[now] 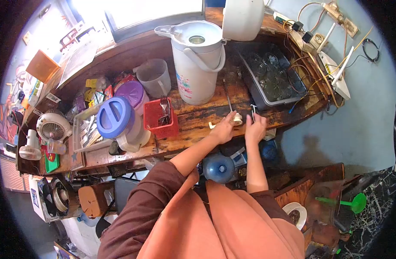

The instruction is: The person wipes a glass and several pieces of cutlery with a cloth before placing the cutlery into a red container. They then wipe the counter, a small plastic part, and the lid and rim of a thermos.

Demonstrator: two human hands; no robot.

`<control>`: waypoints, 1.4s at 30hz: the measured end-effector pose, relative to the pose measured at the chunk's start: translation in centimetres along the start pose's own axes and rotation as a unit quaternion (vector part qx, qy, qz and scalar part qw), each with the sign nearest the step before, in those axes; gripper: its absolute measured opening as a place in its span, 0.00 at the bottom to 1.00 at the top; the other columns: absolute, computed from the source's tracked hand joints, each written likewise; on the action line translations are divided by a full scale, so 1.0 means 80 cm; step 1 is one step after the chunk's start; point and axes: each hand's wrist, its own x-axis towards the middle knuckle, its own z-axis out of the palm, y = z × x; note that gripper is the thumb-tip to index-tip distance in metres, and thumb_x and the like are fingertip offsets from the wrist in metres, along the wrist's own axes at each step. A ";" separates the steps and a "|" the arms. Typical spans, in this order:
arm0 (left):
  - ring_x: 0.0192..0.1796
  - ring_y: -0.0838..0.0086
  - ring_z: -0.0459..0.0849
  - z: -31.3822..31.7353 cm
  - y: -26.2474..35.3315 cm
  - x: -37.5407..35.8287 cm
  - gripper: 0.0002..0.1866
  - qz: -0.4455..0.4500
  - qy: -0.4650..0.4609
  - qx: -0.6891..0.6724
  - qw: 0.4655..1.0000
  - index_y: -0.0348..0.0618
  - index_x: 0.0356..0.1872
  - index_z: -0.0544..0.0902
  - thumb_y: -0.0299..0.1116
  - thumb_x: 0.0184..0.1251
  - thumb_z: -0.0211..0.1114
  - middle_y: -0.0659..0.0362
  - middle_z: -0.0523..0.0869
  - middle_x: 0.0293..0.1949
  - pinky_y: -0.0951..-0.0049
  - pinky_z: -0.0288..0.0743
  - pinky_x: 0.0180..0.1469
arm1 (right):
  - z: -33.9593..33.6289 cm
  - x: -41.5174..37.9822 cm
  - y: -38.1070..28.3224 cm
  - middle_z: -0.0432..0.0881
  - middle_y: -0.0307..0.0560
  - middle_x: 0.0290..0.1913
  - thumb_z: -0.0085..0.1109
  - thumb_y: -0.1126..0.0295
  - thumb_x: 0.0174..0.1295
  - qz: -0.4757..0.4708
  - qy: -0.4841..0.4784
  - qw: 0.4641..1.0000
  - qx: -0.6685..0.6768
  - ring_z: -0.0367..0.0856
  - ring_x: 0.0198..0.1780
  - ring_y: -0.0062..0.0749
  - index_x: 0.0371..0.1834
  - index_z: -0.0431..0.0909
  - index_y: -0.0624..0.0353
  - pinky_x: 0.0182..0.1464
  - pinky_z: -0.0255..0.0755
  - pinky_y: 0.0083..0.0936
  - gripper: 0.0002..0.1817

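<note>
My left hand (223, 128) rests on the wooden counter (202, 116) and grips a long-handled metal ladle (230, 103) near its small bowl end. Beside it, my right hand (255, 127) pinches a small white clip-like object (253, 109) at the counter's edge. Just behind both hands stands a large white thermos dispenser (198, 64) with its lid (243, 17) flipped up and the top open.
A dark tray of upturned glasses (271, 75) sits right of the dispenser. Left of it are a grey pitcher (154, 77), a red basket with forks (161, 116) and a blue-lidded jug (118, 121). Cables and sockets (323, 39) hang on the right wall. A blue water bottle (218, 167) stands below.
</note>
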 end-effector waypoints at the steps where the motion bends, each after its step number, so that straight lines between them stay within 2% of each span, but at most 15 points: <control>1: 0.62 0.54 0.59 -0.008 0.005 0.003 0.24 -0.001 -0.003 -0.035 0.999 0.40 0.50 0.71 0.28 0.47 0.59 0.46 0.53 0.63 0.63 0.61 0.59 | -0.005 -0.006 -0.017 0.73 0.48 0.37 0.55 0.57 0.53 0.016 -0.027 0.996 0.080 0.72 0.41 0.45 0.34 0.76 0.56 0.41 0.67 0.36 0.14; 4: 0.64 0.53 0.56 -0.006 -0.004 0.016 0.24 0.052 0.052 -0.117 0.990 0.43 0.48 0.73 0.30 0.45 0.62 0.44 0.53 0.62 0.62 0.57 0.61 | -0.002 -0.020 -0.045 0.72 0.52 0.40 0.53 0.56 0.54 0.037 -0.058 0.993 0.093 0.71 0.42 0.48 0.40 0.73 0.57 0.42 0.67 0.36 0.18; 8: 0.63 0.50 0.55 -0.047 0.014 -0.005 0.18 -0.046 0.011 -0.032 0.998 0.42 0.40 0.73 0.24 0.42 0.60 0.43 0.58 0.60 0.59 0.55 0.61 | 0.035 -0.012 -0.019 0.75 0.55 0.38 0.55 0.62 0.53 0.054 -0.071 0.983 0.163 0.74 0.40 0.47 0.41 0.71 0.63 0.43 0.67 0.35 0.17; 11: 0.56 0.51 0.64 -0.086 0.016 -0.018 0.13 -0.015 0.259 -0.105 0.960 0.42 0.31 0.71 0.20 0.38 0.56 0.45 0.66 0.55 0.58 0.56 0.58 | 0.040 0.009 0.005 0.74 0.55 0.34 0.56 0.66 0.52 0.040 -0.045 0.986 0.154 0.73 0.37 0.47 0.36 0.73 0.63 0.41 0.67 0.35 0.13; 16: 0.55 0.58 0.64 -0.171 -0.010 -0.009 0.22 -0.090 0.478 -0.209 0.848 0.38 0.43 0.65 0.21 0.41 0.55 0.48 0.66 0.48 0.66 0.54 0.60 | 0.020 0.038 -0.010 0.71 0.53 0.35 0.57 0.68 0.51 0.070 -0.063 0.990 0.109 0.72 0.37 0.45 0.34 0.74 0.62 0.40 0.66 0.34 0.10; 19: 0.52 0.60 0.65 -0.230 -0.026 0.011 0.25 -0.164 0.531 -0.235 0.797 0.35 0.48 0.62 0.23 0.43 0.55 0.49 0.64 0.48 0.66 0.56 0.58 | 0.028 0.041 -0.065 0.72 0.52 0.37 0.56 0.68 0.52 -0.033 -0.062 0.966 0.250 0.72 0.39 0.43 0.35 0.74 0.62 0.42 0.66 0.33 0.10; 22: 0.62 0.60 0.57 -0.275 -0.064 0.029 0.30 -0.160 0.384 -0.500 0.760 0.44 0.59 0.60 0.49 0.56 0.49 0.53 0.61 0.60 0.64 0.47 0.62 | 0.025 0.051 -0.143 0.71 0.54 0.44 0.53 0.66 0.55 0.005 -0.190 0.907 0.377 0.70 0.47 0.43 0.44 0.72 0.62 0.51 0.62 0.33 0.16; 26: 0.63 0.62 0.55 -0.306 -0.033 0.043 0.33 -0.110 0.354 -0.536 0.759 0.46 0.59 0.60 0.56 0.57 0.46 0.54 0.59 0.61 0.64 0.43 0.63 | 0.072 0.073 -0.193 0.59 0.58 0.59 0.47 0.60 0.59 -0.036 -0.147 0.850 0.505 0.57 0.60 0.44 0.59 0.55 0.64 0.61 0.50 0.32 0.28; 28: 0.58 0.63 0.62 -0.309 -0.039 0.053 0.40 -0.140 0.361 -0.447 0.806 0.41 0.60 0.55 0.59 0.53 0.50 0.50 0.64 0.57 0.69 0.53 0.59 | 0.058 0.086 -0.211 0.53 0.58 0.63 0.44 0.59 0.61 -0.034 -0.145 0.817 0.557 0.52 0.64 0.44 0.63 0.48 0.64 0.63 0.46 0.31 0.32; 30: 0.58 0.63 0.62 -0.307 -0.037 0.051 0.42 -0.152 0.367 -0.467 0.790 0.38 0.59 0.55 0.57 0.48 0.55 0.48 0.65 0.55 0.68 0.54 0.58 | 0.053 0.097 -0.222 0.49 0.50 0.65 0.39 0.64 0.64 -0.117 -0.058 0.803 0.581 0.47 0.66 0.33 0.66 0.40 0.62 0.64 0.43 0.26 0.31; 32: 0.55 0.61 0.65 -0.306 -0.024 0.041 0.43 -0.172 0.367 -0.445 0.798 0.34 0.58 0.56 0.52 0.44 0.59 0.45 0.65 0.53 0.67 0.60 0.54 | 0.028 0.107 -0.243 0.48 0.48 0.66 0.38 0.64 0.65 -0.128 -0.050 0.785 0.604 0.46 0.66 0.32 0.66 0.39 0.61 0.64 0.41 0.26 0.30; 34: 0.51 0.60 0.69 -0.299 -0.019 0.038 0.42 -0.200 0.396 -0.408 0.798 0.32 0.56 0.56 0.47 0.40 0.61 0.44 0.68 0.49 0.68 0.65 0.50 | 0.030 0.104 -0.249 0.47 0.47 0.66 0.34 0.63 0.66 -0.100 -0.039 0.760 0.641 0.47 0.65 0.32 0.66 0.39 0.60 0.64 0.41 0.26 0.29; 37: 0.50 0.65 0.67 -0.300 0.010 0.021 0.37 -0.194 0.382 -0.393 0.814 0.40 0.58 0.55 0.38 0.42 0.58 0.49 0.66 0.50 0.70 0.64 0.48 | 0.011 0.098 -0.250 0.47 0.47 0.65 0.28 0.54 0.66 -0.053 -0.069 0.704 0.704 0.48 0.65 0.32 0.66 0.41 0.60 0.64 0.42 0.26 0.30; 40: 0.45 0.60 0.73 -0.297 0.028 0.002 0.35 -0.133 0.386 -0.407 0.817 0.31 0.53 0.59 0.37 0.42 0.59 0.45 0.71 0.45 0.68 0.67 0.48 | -0.013 0.077 -0.248 0.48 0.47 0.65 0.25 0.52 0.66 -0.044 -0.053 0.719 0.691 0.49 0.65 0.32 0.66 0.41 0.58 0.64 0.43 0.27 0.30; 42: 0.48 0.60 0.70 -0.295 0.038 -0.008 0.34 -0.102 0.373 -0.419 0.822 0.33 0.53 0.60 0.36 0.41 0.59 0.46 0.68 0.47 0.67 0.65 0.51 | -0.025 0.060 -0.243 0.49 0.47 0.65 0.25 0.51 0.66 -0.029 -0.038 0.726 0.686 0.49 0.65 0.32 0.66 0.40 0.57 0.64 0.43 0.27 0.30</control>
